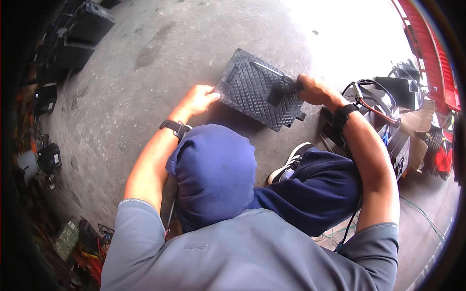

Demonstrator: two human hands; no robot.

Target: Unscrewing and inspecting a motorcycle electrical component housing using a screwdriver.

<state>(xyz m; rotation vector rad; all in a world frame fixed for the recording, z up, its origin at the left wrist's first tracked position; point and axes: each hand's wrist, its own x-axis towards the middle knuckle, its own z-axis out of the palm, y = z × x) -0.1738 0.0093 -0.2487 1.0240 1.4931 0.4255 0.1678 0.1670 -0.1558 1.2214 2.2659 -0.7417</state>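
Steadying a black ribbed panel (pixel 247 94) from opposite sides, seemingly a positioning step, probably calling next for an even grip. Pinching its left corner with the nearly closed left hand (pixel 199 100); curling the right hand (pixel 315 90) onto its right edge. Over concrete floor (pixel 116 116), cannot tell whether touching.

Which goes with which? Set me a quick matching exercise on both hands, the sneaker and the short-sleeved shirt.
1 Left hand
2 Right hand
3 Sneaker
4 Short-sleeved shirt

A Grey
B At the right side of the textured black panel
C Black and white
D At the panel's left corner

Pairs: 1-D, 2-B, 3-C, 4-A
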